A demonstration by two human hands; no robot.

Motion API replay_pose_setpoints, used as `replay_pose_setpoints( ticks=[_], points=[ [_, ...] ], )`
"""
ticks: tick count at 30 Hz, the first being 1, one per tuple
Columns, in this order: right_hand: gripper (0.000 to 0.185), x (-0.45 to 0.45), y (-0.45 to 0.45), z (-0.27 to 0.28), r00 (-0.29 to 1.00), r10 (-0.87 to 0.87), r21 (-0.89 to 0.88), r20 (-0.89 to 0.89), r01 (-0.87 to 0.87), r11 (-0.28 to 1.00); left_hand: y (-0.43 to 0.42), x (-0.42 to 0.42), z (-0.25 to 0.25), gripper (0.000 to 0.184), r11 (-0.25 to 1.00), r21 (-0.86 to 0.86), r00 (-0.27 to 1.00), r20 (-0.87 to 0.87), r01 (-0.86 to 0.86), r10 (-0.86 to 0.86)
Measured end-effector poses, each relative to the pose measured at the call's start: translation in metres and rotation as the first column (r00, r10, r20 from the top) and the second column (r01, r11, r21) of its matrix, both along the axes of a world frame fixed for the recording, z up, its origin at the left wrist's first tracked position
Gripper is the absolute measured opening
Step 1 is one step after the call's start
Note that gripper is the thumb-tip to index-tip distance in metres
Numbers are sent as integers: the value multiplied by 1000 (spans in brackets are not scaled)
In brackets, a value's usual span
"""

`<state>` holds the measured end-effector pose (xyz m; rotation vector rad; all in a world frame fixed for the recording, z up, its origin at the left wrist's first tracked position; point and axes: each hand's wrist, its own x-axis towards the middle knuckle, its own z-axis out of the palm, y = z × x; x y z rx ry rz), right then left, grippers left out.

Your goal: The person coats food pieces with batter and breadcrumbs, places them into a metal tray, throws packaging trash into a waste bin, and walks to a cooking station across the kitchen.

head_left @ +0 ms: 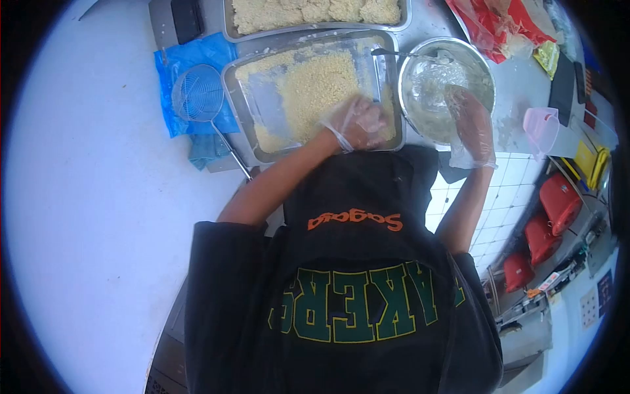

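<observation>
My left hand [357, 123], in a clear plastic glove, is over the right part of a metal tray [231, 108]. Its fingers are curled in, and I cannot make out anything inside them. Pale yellow crumbs [318, 82] lie heaped and scattered across this tray. My right hand [471, 121], gloved the same way, reaches over the near right rim of a round metal bowl [420, 125], fingers stretched toward its inside. Something pale and wet coats the bowl. A dark-handled utensil [394, 52] rests across the gap between tray and bowl.
A second tray [315, 27] of crumb-coated pieces [315, 10] stands behind. At left, a wire strainer [197, 93] lies on a blue plastic bag [169, 62]. To the right are a red package [508, 26] and a clear pinkish measuring cup [541, 130]. Red chairs [560, 202] stand beyond.
</observation>
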<state>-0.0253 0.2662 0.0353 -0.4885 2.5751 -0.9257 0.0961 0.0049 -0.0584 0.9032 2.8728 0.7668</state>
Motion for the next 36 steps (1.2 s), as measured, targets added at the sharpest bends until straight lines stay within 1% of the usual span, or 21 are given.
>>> replay_pose_setpoints(
  ticks=[1,3,4,6,7,9,10,12,15,16,17,19,21,23,25,26,28,29,31,34,36],
  points=[
    [37,0,1,1,1000,-24,-8,9,24,1000,4,-1,-2,18,1000,-7,1000,-5,3,-3],
    [34,8,17,-17,999,-4,-3,-42,4,1000,12,-4,-1,19,997,-49,963,262,-52,63],
    [34,10,18,-17,998,0,3,-62,0,1000,11,-4,3,19,998,-49,964,258,-46,57],
    [35,11,17,-11,996,-2,-5,-86,2,1000,-4,-6,14,25,954,-255,958,273,160,-88],
    [36,10,14,-6,999,-1,3,-37,1,1000,-17,-3,16,25,947,-274,958,271,170,-94],
    [36,5,4,-6,1000,-23,-25,19,24,999,-48,3,18,28,936,-351,998,70,29,-4],
    [36,5,5,-10,999,-10,-7,31,10,1000,-53,0,25,28,928,-369,996,89,57,-25],
    [35,10,14,-26,1000,-23,-16,7,23,1000,-45,-12,29,38,931,-336,989,-22,-144,145],
    [37,13,16,-26,998,-63,11,28,63,998,-8,-15,10,51,897,-441,993,114,20,34],
    [37,13,19,-28,997,-74,30,32,74,997,-4,-14,11,57,840,-524,962,272,137,12],
    [38,19,23,-29,995,-85,-8,-48,85,996,-4,-18,8,57,850,-505,960,278,151,-6],
    [39,22,18,-19,991,-72,-42,-116,67,997,-8,-13,7,57,881,-466,978,207,83,18],
    [39,6,7,-13,989,-96,52,112,90,995,-6,-18,5,57,882,-468,981,190,52,42],
    [37,3,7,-18,998,-50,12,29,49,999,-13,-15,9,58,877,-479,979,194,41,61],
    [35,3,6,-14,998,-63,6,-10,63,998,-26,-24,26,58,913,-349,958,110,-211,264],
    [35,5,7,-12,998,-65,14,-10,65,998,-30,-24,22,58,916,-342,959,112,-209,260],
    [33,1,10,-10,998,-61,-43,4,61,997,-36,-32,8,60,772,-133,778,7,-622,628],
    [33,-1,11,-11,999,-48,-34,-2,48,998,-40,-33,2,60,765,-123,770,9,-633,638],
    [32,5,17,-19,998,-29,28,-48,30,999,-43,-32,-2,62,800,-254,825,16,-543,565],
    [32,6,17,-38,996,87,120,9,-87,989,-49,-35,0,63,800,-317,826,85,-509,558],
    [32,0,2,-37,989,147,140,-15,-143,980,-49,-42,-2,62,761,-337,802,29,-554,597]
  ],
)
